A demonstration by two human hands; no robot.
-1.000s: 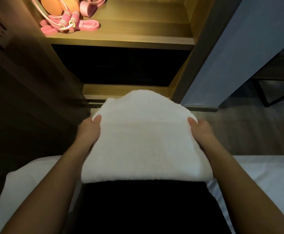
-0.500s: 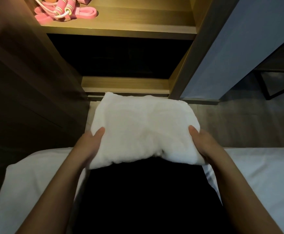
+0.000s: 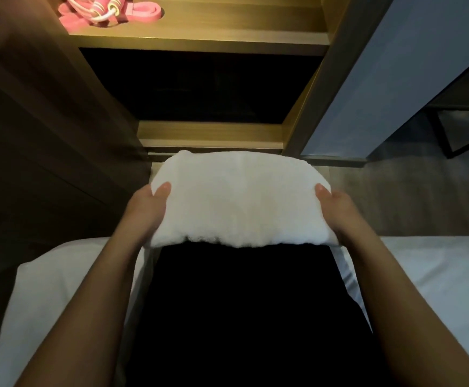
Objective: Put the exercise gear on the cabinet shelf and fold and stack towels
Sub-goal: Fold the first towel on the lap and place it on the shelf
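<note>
A folded white towel [image 3: 239, 199] hangs in the air in front of the cabinet, held at both ends. My left hand [image 3: 147, 210] grips its left end, thumb on top. My right hand [image 3: 339, 210] grips the right end the same way; the other fingers of both hands are hidden under the towel. Pink exercise gear [image 3: 110, 12], a skipping rope with bands, lies at the left of the lit wooden cabinet shelf [image 3: 227, 37].
Below the lit shelf is a dark open compartment [image 3: 200, 88] with a wooden floor lip [image 3: 211, 135]. A grey cabinet door [image 3: 395, 79] stands open at the right. White bedding [image 3: 437, 275] lies to both sides of my dark-clothed lap.
The towel's near half has been folded under, so it is now shorter front to back. Both hands kept their grip and sit a little farther forward. The view dropped slightly.
</note>
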